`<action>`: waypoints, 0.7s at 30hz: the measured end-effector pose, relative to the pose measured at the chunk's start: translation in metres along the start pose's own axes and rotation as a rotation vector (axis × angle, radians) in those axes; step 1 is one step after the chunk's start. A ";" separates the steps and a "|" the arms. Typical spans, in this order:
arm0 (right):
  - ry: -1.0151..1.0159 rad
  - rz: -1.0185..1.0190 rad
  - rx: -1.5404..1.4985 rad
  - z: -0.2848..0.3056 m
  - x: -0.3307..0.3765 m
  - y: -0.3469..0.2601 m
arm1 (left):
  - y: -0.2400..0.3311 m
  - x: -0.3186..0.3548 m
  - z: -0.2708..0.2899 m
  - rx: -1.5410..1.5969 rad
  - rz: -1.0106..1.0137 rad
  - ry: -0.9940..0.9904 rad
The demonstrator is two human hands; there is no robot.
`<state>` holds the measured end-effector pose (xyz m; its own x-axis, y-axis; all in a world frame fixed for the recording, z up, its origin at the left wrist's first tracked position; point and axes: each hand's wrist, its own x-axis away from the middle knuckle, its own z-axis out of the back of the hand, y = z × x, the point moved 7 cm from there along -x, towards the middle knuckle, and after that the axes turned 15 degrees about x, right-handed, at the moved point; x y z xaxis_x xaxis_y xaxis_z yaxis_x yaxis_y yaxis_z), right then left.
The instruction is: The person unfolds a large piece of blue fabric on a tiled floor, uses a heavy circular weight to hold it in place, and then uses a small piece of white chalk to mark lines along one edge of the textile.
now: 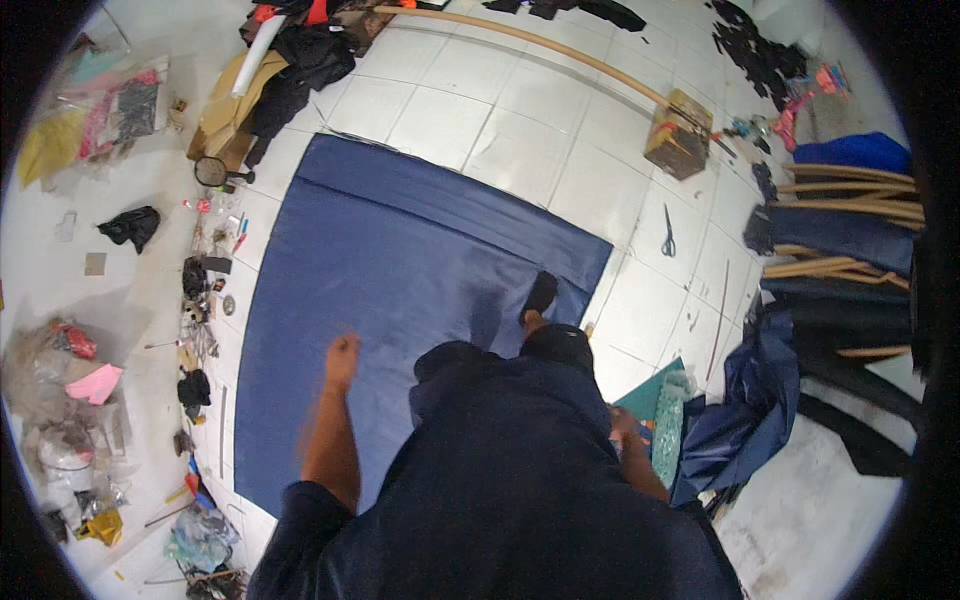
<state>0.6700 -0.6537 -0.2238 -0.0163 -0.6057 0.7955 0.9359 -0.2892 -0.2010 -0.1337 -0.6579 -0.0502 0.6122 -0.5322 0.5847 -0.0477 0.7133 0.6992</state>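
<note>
A large dark blue sheet of fabric (380,260) lies spread on the white tiles, with a fold or seam line running along its far side. My left hand (343,358) hangs above its left half, fingers curled in and nothing visible in them; the forearm is slightly blurred. Down at my right side, my right hand (625,428) is partly hidden by my body, near a teal sheet (650,388) and a clear greenish plastic bundle (668,425). Its fingers do not show well. My foot in a black sock (540,293) stands on the fabric near its right edge.
Scissors (668,232) lie on the tiles to the right. Beyond them sits a worn block (680,135), with a long wooden pole (530,38) reaching toward it. Dark fabric and curved wooden rods (850,210) are stacked at right. Clutter and a racket-shaped object (211,171) line the left.
</note>
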 end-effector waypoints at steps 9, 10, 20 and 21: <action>0.259 -0.004 -0.444 0.352 -0.136 -0.175 | -0.047 0.058 -0.101 -0.001 0.354 -0.120; 0.282 -0.019 -0.359 0.378 -0.139 -0.210 | -0.043 0.055 -0.101 0.010 0.375 -0.097; 0.196 0.062 -0.161 0.335 -0.192 -0.354 | 0.038 -0.086 -0.048 0.080 0.321 0.034; 0.213 0.074 -0.141 0.315 -0.196 -0.328 | 0.049 -0.106 -0.050 0.078 0.297 -0.030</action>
<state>0.4772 -0.2064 -0.1338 -0.0374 -0.7668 0.6408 0.8795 -0.3298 -0.3432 -0.1613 -0.5436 -0.0990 0.5387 -0.3200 0.7793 -0.2819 0.8032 0.5247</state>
